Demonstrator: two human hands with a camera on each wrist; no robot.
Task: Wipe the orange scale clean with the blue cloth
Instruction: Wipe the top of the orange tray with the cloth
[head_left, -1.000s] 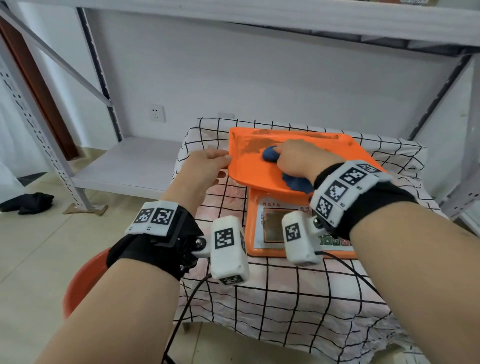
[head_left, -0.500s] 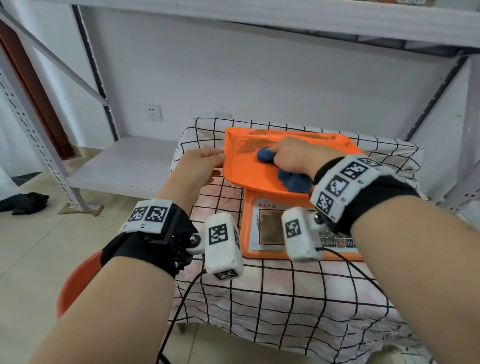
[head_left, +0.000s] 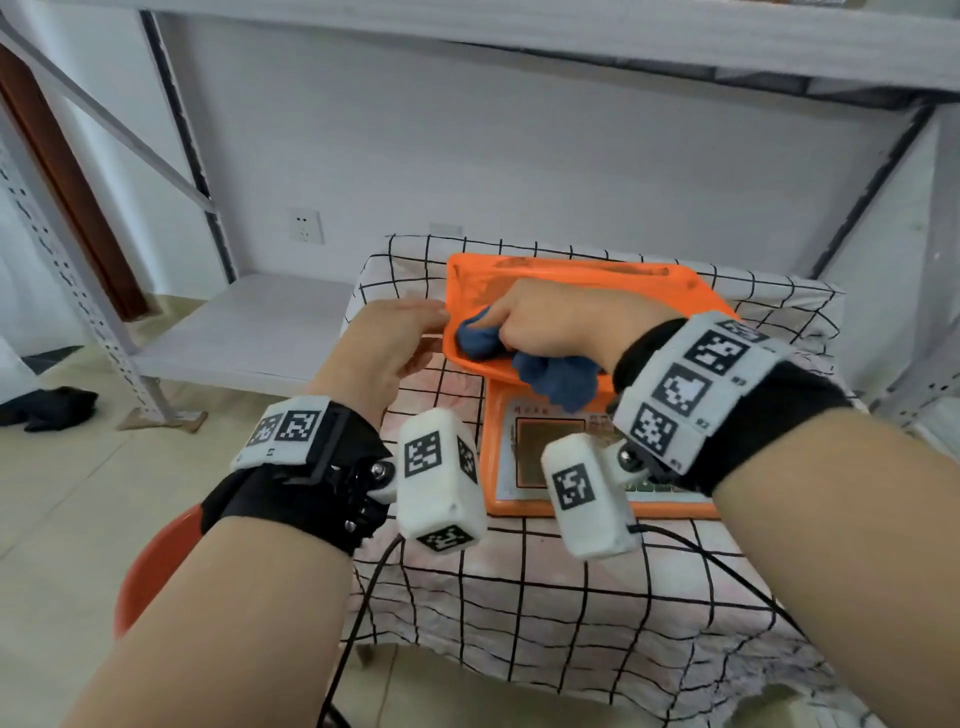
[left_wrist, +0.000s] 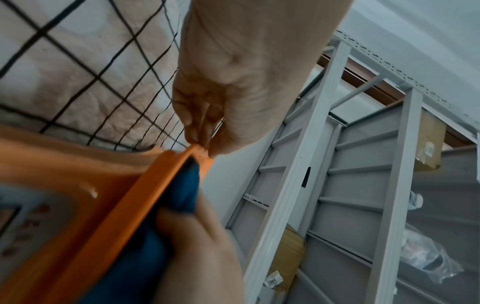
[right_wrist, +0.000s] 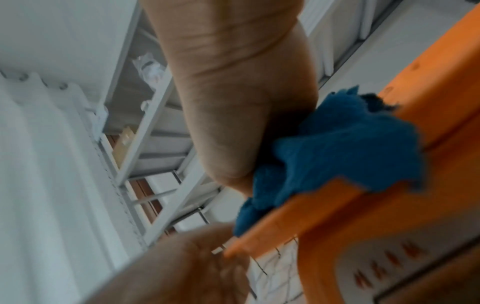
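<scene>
An orange scale (head_left: 519, 499) with a stained orange pan (head_left: 582, 278) stands on a checked tablecloth. My right hand (head_left: 540, 325) grips a bunched blue cloth (head_left: 558, 382) and presses it on the pan's near left part; a fold hangs over the front rim. The right wrist view shows the cloth (right_wrist: 345, 152) squeezed between my hand and the orange rim (right_wrist: 298, 207). My left hand (head_left: 395, 343) holds the pan's left edge, its fingertips (left_wrist: 197, 133) pinching the orange rim (left_wrist: 166, 181), with the blue cloth (left_wrist: 182, 191) just inside.
The small table carries a black-grid cloth (head_left: 571, 613). A grey metal shelf rack (head_left: 244, 332) stands to the left and overhead, and a red stool (head_left: 150, 566) is below my left arm. Dark fabric (head_left: 52, 408) lies on the floor.
My right hand has dragged the blue cloth toward the pan's near left corner, closer to my left hand. The left hand keeps its hold on the pan's edge.
</scene>
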